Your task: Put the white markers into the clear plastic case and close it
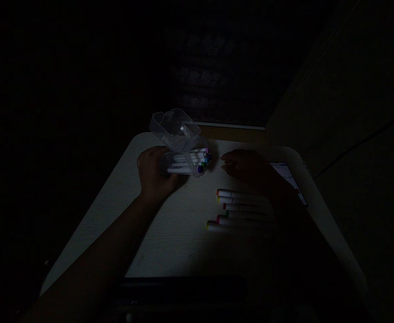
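The scene is very dark. My left hand (153, 172) grips a clear plastic marker case (183, 154) lying on its side on the small white table (170, 233). Its hinged lid (173, 128) stands open, and several markers with coloured caps (203, 161) poke out toward the right. My right hand (247, 168) hovers just right of the case mouth, fingers spread, holding nothing that I can make out. Several white markers with coloured caps (240, 208) lie in a loose row on the table below my right hand.
A phone or tablet with a lit screen (289, 179) lies at the table's right edge, partly under my right forearm. A dark object (179, 287) sits at the table's near edge. Beyond the table everything is in darkness.
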`<state>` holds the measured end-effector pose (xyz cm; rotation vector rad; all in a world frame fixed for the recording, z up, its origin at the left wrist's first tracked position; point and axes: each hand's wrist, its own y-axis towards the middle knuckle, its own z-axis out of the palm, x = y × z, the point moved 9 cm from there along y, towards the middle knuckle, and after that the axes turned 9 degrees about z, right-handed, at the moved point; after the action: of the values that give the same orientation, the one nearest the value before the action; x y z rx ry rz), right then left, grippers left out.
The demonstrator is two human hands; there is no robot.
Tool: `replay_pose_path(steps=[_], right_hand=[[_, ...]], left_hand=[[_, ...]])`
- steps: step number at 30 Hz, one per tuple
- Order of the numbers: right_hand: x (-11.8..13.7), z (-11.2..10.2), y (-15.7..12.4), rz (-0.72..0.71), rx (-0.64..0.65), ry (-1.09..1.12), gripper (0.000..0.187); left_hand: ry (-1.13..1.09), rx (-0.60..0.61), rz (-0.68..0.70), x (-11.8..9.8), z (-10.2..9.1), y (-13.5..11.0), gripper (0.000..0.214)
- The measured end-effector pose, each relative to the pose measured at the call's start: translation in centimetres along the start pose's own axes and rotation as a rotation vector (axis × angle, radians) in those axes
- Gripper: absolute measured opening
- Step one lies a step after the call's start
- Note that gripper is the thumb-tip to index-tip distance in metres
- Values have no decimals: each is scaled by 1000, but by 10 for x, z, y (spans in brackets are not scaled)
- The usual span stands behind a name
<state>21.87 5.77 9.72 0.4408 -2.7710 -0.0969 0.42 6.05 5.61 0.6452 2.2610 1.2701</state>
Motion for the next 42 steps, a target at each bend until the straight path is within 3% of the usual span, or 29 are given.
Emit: replay_pose_path(steps=[4, 7, 17, 26, 33, 42], right_hand=[[-13, 35, -7, 35, 267, -135, 42], [-17, 48, -10, 77, 360, -157, 41], [-6, 62, -5, 32, 337, -165, 25], [4, 69, -1, 1, 307, -141, 26], [4, 44, -2, 62, 279, -111, 32], [-5, -23, 1, -36, -75, -26, 23]], left_hand=[[31, -2, -6, 1, 0, -2, 65], [36, -7, 16, -1, 0, -1, 65], [0, -30, 44, -4, -3, 2, 61], [4, -26, 16, -1, -2, -2, 64], [25, -18, 17, -1, -1, -1, 65], [34, -14, 34, -2, -2, 0, 63]])
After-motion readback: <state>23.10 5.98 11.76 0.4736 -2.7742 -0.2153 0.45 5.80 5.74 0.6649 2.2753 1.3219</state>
